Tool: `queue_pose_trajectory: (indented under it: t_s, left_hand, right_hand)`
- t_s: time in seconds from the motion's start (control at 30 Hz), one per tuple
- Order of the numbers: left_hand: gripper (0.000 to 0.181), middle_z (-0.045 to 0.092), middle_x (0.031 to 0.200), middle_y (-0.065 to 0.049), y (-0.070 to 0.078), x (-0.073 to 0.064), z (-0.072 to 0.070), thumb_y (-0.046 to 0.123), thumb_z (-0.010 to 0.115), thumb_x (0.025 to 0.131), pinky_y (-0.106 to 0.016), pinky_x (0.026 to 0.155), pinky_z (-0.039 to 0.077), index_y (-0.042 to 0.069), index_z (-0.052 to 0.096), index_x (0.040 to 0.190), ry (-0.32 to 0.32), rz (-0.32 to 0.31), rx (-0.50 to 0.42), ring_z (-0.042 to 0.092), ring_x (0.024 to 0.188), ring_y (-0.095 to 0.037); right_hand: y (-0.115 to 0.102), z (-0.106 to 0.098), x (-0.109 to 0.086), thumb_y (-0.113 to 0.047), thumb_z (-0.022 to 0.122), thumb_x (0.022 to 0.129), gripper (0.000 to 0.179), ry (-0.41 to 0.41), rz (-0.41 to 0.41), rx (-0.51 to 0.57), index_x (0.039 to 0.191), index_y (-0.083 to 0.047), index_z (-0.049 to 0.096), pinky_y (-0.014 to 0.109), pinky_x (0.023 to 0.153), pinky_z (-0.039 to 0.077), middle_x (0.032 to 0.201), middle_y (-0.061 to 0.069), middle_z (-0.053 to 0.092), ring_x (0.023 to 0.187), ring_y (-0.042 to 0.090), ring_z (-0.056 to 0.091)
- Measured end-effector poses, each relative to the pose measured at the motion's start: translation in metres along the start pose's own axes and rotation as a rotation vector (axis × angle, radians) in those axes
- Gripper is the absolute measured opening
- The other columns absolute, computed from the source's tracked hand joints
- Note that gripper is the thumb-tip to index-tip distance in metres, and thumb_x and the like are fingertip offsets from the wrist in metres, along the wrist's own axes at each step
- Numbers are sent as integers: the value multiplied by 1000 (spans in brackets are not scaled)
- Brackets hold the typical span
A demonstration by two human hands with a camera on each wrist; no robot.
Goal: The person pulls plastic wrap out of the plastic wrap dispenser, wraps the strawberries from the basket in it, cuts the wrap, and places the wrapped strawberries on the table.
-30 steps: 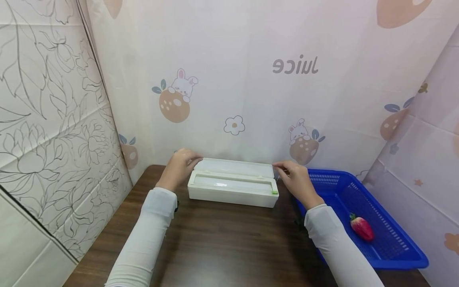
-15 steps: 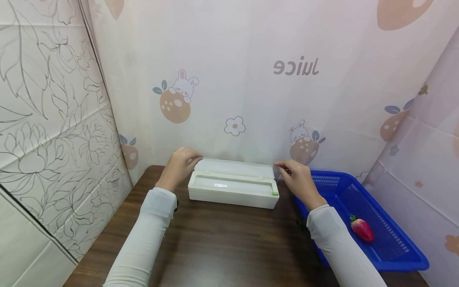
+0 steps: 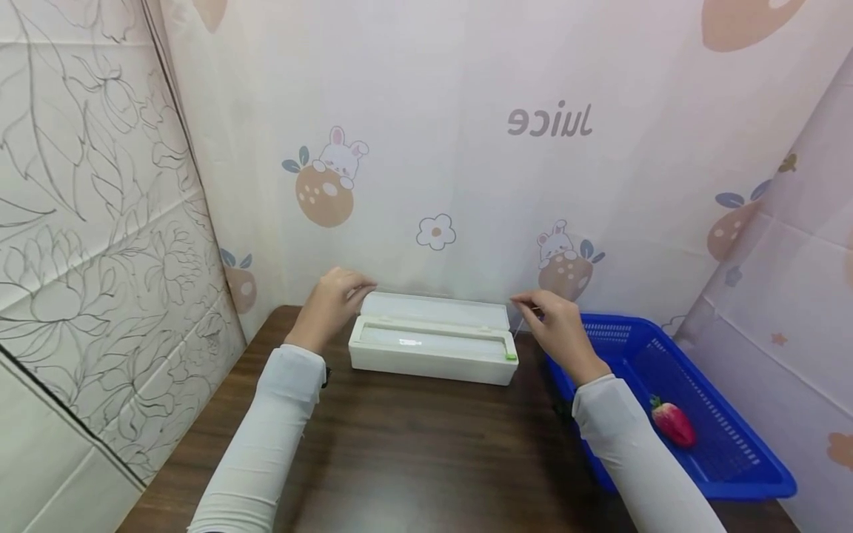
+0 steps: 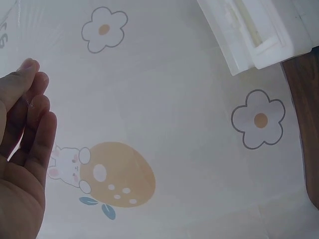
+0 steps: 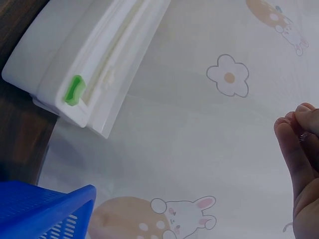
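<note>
A white cling film dispenser (image 3: 432, 357) stands on the brown table, its lid (image 3: 436, 309) raised toward the back and a small green cutter slider (image 5: 75, 90) at its right end. Beyond its left rear corner, my left hand (image 3: 333, 302) pinches with thumb against fingertips. My right hand (image 3: 552, 326) pinches likewise past the right rear corner. Between them is clear cling film (image 4: 40, 32), nearly invisible, showing as faint creases by the left fingertips in the left wrist view. A thin glint of film also runs down beside the right hand in the head view.
To the right stands a blue plastic basket (image 3: 746, 485) with a red strawberry-shaped fruit (image 3: 674, 423) in it, close by my right forearm. A printed curtain (image 3: 436, 148) hangs right behind the dispenser. Brown tabletop (image 3: 426, 451) extends in front.
Both hands have risen slightly, and the right hand has drifted a little to the right. The dispenser, its raised lid and the basket stay where they were.
</note>
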State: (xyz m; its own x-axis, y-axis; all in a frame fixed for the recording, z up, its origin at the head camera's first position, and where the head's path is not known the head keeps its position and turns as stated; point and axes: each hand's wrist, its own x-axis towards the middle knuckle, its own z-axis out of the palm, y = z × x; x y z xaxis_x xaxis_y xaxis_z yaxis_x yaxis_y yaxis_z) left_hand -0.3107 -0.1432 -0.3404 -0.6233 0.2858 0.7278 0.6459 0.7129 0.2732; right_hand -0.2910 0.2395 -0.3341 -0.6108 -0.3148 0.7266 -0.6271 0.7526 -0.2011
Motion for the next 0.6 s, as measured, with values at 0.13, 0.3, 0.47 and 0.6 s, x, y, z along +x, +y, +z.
queue_pose_trajectory:
  t_s: [0.13, 0.3, 0.47, 0.6]
  left_hand:
    - [13, 71, 94, 0, 0, 2, -3, 15, 67, 85, -36, 79, 52, 15, 72, 97, 7, 1, 4, 55, 91, -13]
    - [13, 71, 94, 0, 2, 5, -8, 17, 66, 86, -34, 79, 52, 14, 72, 97, 8, 9, 11, 54, 91, -13]
    - [12, 72, 93, -1, 2, 7, -10, 15, 67, 86, -35, 78, 52, 12, 73, 96, 20, 33, 5, 56, 90, -14]
    - [12, 72, 93, -1, 4, 9, -12, 16, 66, 86, -34, 77, 52, 13, 73, 96, 22, 42, 6, 55, 89, -14]
  right_hand:
    - [-1, -1, 4, -13, 65, 87, 12, 14, -21, -10, 97, -10, 71, 38, 63, 58, 86, 4, 69, 76, 10, 60]
    - [-2, -5, 7, -13, 65, 87, 12, 19, -27, -13, 97, -10, 70, 38, 62, 58, 87, 4, 69, 77, 9, 60]
    - [-4, -8, 9, -12, 65, 87, 13, 11, -20, -8, 99, -9, 70, 38, 64, 58, 88, 4, 68, 79, 10, 60]
    - [-5, -10, 11, -12, 65, 86, 13, 19, -30, -3, 98, -9, 70, 37, 64, 58, 87, 4, 68, 78, 9, 60]
